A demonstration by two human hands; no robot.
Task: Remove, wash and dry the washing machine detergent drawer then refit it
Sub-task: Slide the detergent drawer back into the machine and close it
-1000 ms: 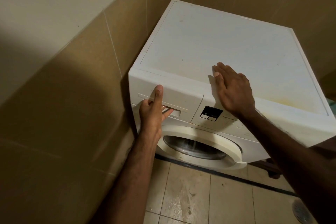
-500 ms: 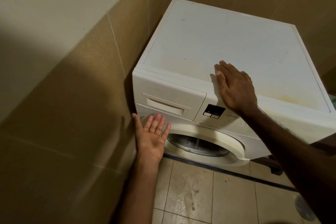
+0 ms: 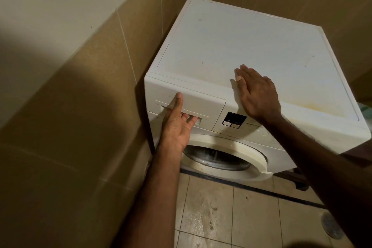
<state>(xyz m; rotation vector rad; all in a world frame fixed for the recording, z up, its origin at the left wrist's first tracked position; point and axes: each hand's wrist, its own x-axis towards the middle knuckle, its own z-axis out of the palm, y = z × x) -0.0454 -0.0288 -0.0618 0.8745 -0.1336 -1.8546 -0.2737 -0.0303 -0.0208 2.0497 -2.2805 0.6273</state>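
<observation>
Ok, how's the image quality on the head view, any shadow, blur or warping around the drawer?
Head view: a broad dark shadow covers the left wall; the detergent drawer and the left hand at its handle recess are evenly lit and sharp; the right hand casts a small shadow on the washing machine; wide-angle bending shows at the edges; no glare.

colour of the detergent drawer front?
White, matching the washing machine; the detergent drawer shows best in the head view.
</observation>
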